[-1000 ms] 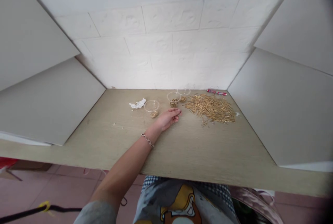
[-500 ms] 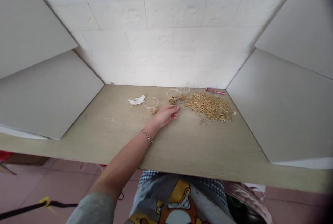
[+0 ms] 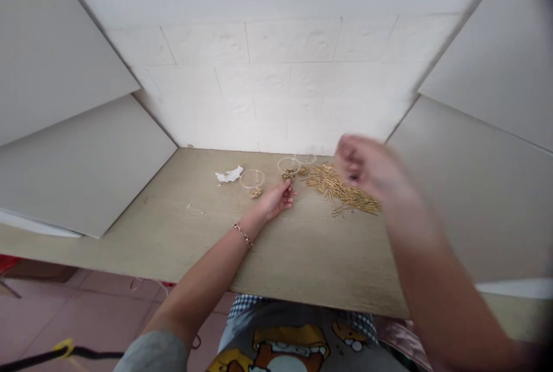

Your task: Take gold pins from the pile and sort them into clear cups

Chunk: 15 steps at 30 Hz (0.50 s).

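My left hand (image 3: 280, 200) is low over the middle of the table, its fingers curled and pressed together; whatever they hold is too small to make out. Just beyond its fingertips sits a small gold bundle (image 3: 288, 174) by a clear round lid or ring. Another gold bundle (image 3: 255, 193) lies left of the hand, beside a clear ring (image 3: 252, 179). My right hand (image 3: 360, 167), blurred by motion, is raised above a pile of thin gold sticks (image 3: 339, 190) and hides part of it. Its fingers are curled, and their contents cannot be seen.
Crumpled white paper (image 3: 229, 174) lies on the table (image 3: 142, 211) at the left. A third small bundle (image 3: 303, 170) and a clear ring stand near the white wall (image 3: 268, 84). Grey panels (image 3: 82, 170) flank both sides.
My right hand has come into view from the right, over the stick pile, covering the red tube seen before. My left hand has turned slightly, its fingertips now by the middle bundle.
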Tool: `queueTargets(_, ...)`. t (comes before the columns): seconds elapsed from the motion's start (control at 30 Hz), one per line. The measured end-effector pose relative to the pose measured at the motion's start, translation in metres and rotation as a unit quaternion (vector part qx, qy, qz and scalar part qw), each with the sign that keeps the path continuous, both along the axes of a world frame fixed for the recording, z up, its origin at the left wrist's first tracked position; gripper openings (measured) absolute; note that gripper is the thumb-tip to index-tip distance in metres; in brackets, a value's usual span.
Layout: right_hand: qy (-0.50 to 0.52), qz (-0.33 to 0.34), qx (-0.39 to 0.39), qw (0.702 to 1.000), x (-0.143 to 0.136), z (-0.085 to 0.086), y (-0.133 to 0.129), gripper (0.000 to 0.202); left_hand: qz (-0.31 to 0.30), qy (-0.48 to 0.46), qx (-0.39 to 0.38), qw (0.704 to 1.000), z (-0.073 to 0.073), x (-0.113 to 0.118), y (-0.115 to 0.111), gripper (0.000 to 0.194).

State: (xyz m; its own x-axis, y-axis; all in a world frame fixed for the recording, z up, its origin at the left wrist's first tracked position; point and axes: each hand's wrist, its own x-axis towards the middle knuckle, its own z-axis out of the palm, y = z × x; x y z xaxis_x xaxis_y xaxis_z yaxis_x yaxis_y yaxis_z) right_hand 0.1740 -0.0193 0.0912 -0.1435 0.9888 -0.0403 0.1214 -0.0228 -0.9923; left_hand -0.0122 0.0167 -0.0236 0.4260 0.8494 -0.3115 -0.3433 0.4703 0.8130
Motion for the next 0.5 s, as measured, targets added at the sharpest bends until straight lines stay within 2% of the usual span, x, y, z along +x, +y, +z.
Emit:
queueTargets(0.03,0.018,0.019,-0.025,0.999,-0.005,-0.01,0.003,0.032,0.003,-0.001,0.005,1.0,0.0,0.0,0.0,0.023)
queueTargets(0.1,0.047,0.057,-0.07,0.995,-0.016,-0.04,0.01,0.03,0.01,-0.008,0.013,1.0,0.001,0.0,0.0,0.019)
queueTargets(0.2,-0.018,0.02,-0.027,0.999,-0.026,-0.09,0.019,0.026,0.013,-0.012,0.019,1.0,0.001,0.001,0.0,0.014)
queueTargets(0.27,-0.048,0.0,0.012,0.999,-0.029,-0.111,0.023,0.02,0.009,-0.005,0.022,1.0,0.0,0.001,0.001,0.013)
queueTargets(0.37,-0.07,-0.047,0.059,0.995,-0.031,-0.124,0.024,0.018,0.003,0.007,0.028,1.0,-0.001,0.002,0.002,0.011)
queueTargets(0.5,-0.076,-0.096,0.095,0.988,-0.033,-0.128,0.023,0.02,-0.001,0.009,0.033,0.999,-0.001,0.002,0.001,0.008)
